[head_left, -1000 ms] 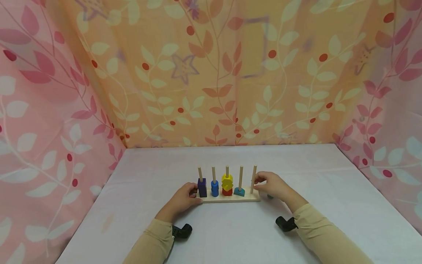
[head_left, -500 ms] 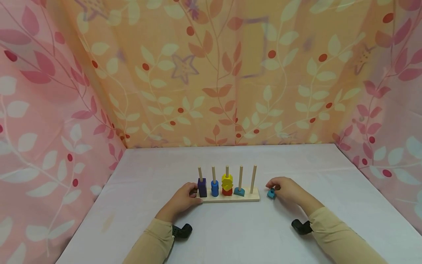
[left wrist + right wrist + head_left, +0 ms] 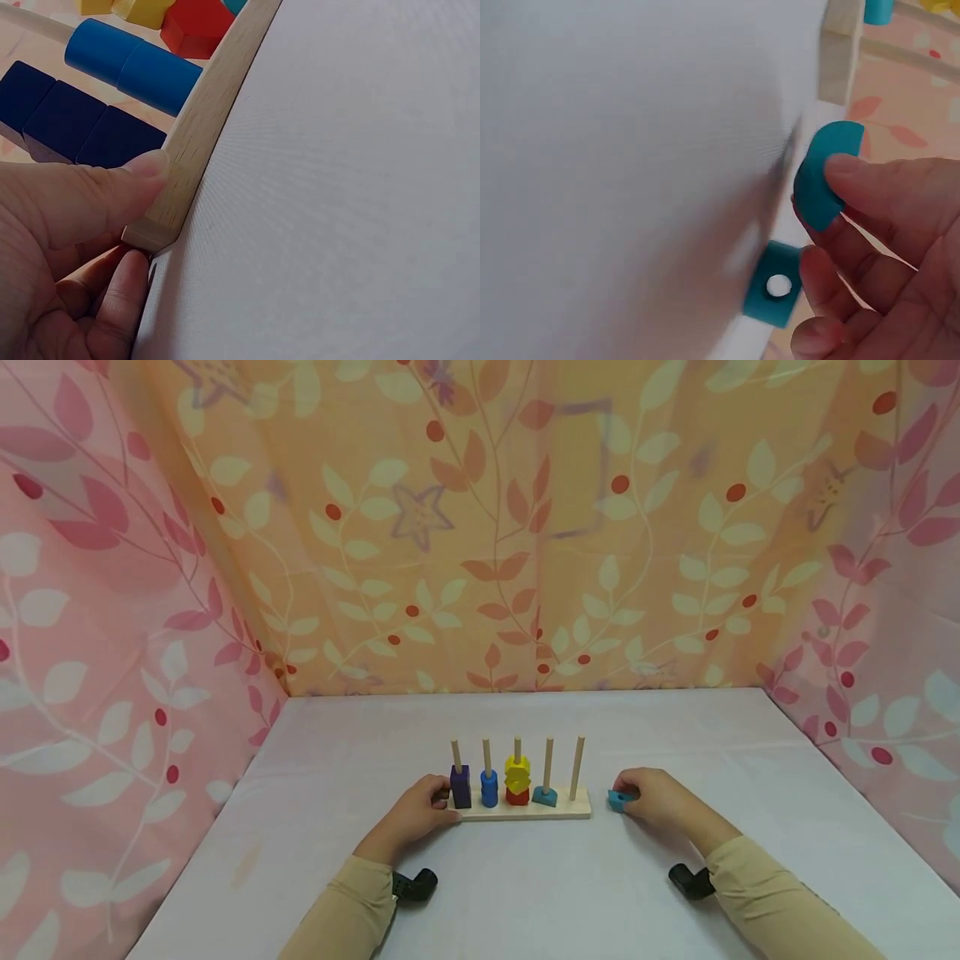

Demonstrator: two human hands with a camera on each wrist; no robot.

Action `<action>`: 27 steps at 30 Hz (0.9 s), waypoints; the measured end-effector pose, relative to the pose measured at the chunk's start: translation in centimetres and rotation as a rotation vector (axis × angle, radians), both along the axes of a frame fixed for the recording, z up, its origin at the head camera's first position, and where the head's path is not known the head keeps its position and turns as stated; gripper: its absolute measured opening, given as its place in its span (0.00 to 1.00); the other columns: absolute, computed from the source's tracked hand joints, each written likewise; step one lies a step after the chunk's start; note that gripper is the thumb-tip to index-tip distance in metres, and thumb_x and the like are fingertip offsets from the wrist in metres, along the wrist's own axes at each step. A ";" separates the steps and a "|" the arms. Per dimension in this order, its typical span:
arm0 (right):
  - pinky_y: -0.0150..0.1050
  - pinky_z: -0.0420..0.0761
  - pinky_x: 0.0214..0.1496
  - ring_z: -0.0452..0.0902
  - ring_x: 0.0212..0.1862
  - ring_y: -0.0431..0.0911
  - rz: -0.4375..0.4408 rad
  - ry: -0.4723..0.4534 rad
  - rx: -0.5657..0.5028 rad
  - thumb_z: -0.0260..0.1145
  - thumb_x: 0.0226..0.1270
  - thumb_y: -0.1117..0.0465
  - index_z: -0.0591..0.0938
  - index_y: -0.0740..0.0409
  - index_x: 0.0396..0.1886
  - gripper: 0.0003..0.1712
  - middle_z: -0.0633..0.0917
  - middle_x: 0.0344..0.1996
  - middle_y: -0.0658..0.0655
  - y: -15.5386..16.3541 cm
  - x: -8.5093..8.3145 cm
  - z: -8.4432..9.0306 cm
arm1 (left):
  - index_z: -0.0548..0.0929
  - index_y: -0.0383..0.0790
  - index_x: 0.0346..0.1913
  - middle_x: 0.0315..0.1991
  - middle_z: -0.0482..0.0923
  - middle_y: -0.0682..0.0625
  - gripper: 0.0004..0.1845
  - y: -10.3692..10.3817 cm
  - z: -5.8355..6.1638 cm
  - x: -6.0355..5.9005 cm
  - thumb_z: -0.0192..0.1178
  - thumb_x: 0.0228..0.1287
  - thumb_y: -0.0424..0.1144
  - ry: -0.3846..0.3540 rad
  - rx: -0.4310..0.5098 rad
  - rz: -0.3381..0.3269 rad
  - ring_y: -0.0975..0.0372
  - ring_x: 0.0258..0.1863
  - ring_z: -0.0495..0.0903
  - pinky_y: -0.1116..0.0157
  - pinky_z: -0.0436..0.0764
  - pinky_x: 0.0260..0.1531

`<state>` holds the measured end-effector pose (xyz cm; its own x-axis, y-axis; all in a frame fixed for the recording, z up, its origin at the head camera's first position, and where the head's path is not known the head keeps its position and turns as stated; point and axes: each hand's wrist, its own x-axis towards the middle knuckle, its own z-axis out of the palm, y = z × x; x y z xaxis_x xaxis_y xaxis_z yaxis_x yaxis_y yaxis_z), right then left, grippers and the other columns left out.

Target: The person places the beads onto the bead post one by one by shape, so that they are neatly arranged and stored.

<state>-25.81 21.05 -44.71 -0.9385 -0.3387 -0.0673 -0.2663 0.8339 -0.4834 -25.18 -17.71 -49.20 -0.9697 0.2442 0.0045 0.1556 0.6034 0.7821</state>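
My left hand [image 3: 415,806] grips the left end of a wooden peg stacker [image 3: 525,814], thumb on its front edge in the left wrist view. Dark blue square blocks [image 3: 66,124], blue cylinders [image 3: 131,66], yellow blocks [image 3: 517,773] over a red block [image 3: 517,797], and one teal half-round block [image 3: 545,796] sit on its pegs. The rightmost peg [image 3: 577,768] is bare. To the right of the stacker, my right hand [image 3: 660,797] pinches another teal half-round block [image 3: 829,176] between thumb and fingers. A further teal block with a hole [image 3: 757,304] lies at its lower fingers.
A white cloth [image 3: 540,893] covers the table. Patterned curtains [image 3: 480,527] stand at the back and both sides. A black wrist camera [image 3: 692,882] sits at the right sleeve, and another black camera [image 3: 415,886] at the left.
My right hand has moved from beside the rightmost peg to the right and down, and now pinches a teal half-round block. The left hand stays on the stacker's end.
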 end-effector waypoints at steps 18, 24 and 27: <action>0.41 0.78 0.39 0.75 0.37 0.47 -0.109 0.376 -0.354 0.65 0.59 0.63 0.79 0.57 0.43 0.11 0.80 0.36 0.55 -3.5 0.2 8.3 | 0.73 0.32 0.52 0.49 0.72 0.44 0.27 0.0 -0.2 0.0 0.69 0.49 0.35 0.005 0.022 0.000 0.55 0.48 0.74 0.57 0.75 0.50; 0.36 0.78 0.39 0.77 0.37 0.46 -0.061 0.417 -0.451 0.66 0.59 0.62 0.80 0.58 0.43 0.12 0.80 0.37 0.55 -5.5 0.8 9.6 | 0.72 0.32 0.53 0.49 0.71 0.43 0.27 0.1 -0.1 0.1 0.69 0.49 0.36 -0.001 0.024 -0.005 0.55 0.49 0.74 0.57 0.74 0.51; 0.36 0.78 0.41 0.77 0.38 0.45 -0.019 0.401 -0.457 0.65 0.59 0.62 0.79 0.58 0.44 0.13 0.80 0.37 0.54 -6.2 1.0 9.7 | 0.72 0.32 0.53 0.50 0.71 0.43 0.27 0.1 -0.1 0.1 0.69 0.49 0.36 -0.004 0.027 -0.005 0.55 0.49 0.74 0.57 0.74 0.51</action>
